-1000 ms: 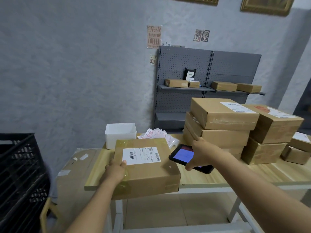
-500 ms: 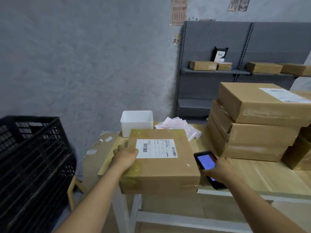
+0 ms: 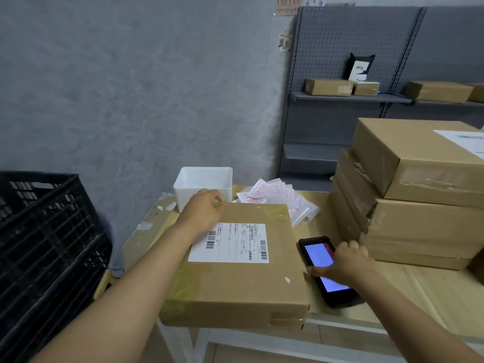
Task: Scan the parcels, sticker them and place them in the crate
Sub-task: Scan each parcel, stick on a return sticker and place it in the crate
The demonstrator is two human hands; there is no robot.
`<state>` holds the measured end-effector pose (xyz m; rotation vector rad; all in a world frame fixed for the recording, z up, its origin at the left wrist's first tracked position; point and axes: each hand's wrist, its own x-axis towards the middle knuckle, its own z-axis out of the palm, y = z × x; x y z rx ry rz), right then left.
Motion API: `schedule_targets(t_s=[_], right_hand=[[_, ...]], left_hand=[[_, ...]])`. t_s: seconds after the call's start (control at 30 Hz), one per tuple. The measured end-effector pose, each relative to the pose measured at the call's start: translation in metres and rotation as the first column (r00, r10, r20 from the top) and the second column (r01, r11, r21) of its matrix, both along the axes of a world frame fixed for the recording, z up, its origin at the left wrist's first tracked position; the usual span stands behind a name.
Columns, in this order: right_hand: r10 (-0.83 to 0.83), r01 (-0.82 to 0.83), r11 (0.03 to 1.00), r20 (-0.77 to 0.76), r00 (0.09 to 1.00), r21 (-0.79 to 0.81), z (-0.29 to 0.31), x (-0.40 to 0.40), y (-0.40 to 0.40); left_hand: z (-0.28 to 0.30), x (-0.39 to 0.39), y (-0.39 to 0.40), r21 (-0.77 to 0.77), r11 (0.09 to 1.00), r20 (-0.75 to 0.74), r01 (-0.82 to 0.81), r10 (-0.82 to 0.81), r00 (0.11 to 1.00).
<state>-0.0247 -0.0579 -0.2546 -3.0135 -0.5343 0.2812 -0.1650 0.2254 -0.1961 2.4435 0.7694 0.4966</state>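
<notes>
Cardboard parcel (image 3: 235, 263) at frame centre, my left hand (image 3: 201, 210) curled on its far corner; my right hand (image 3: 345, 263) grips the scanner (image 3: 327, 271).

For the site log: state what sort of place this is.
Probably a small parcel packing or dispatch room: stacked cardboard parcels with shipping labels on a wooden table, a handheld scanner, a pile of stickers, and a black plastic crate beside it.
</notes>
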Motion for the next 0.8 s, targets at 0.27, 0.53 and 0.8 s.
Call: schedule_targets(t_s=[0.27, 0.53, 0.8], right_hand=[[0.184, -0.204, 0.862, 0.09, 0.979, 0.464, 0.049, 0.05, 0.104], [0.172, -0.189, 0.921, 0.08, 0.982, 0.341, 0.029, 0.116, 0.218], [0.147, -0.162, 0.949, 0.075, 0.986, 0.272, 0.006, 0.149, 0.258]], left_hand=[[0.027, 0.055, 0.034, 0.066, 0.996, 0.187, 0.061, -0.072, 0.98], [0.022, 0.09, 0.086, 0.077, 0.982, -0.006, 0.171, -0.171, 0.985], [0.003, 0.106, 0.118, 0.241, 0.931, -0.145, 0.276, -0.246, 0.958]])
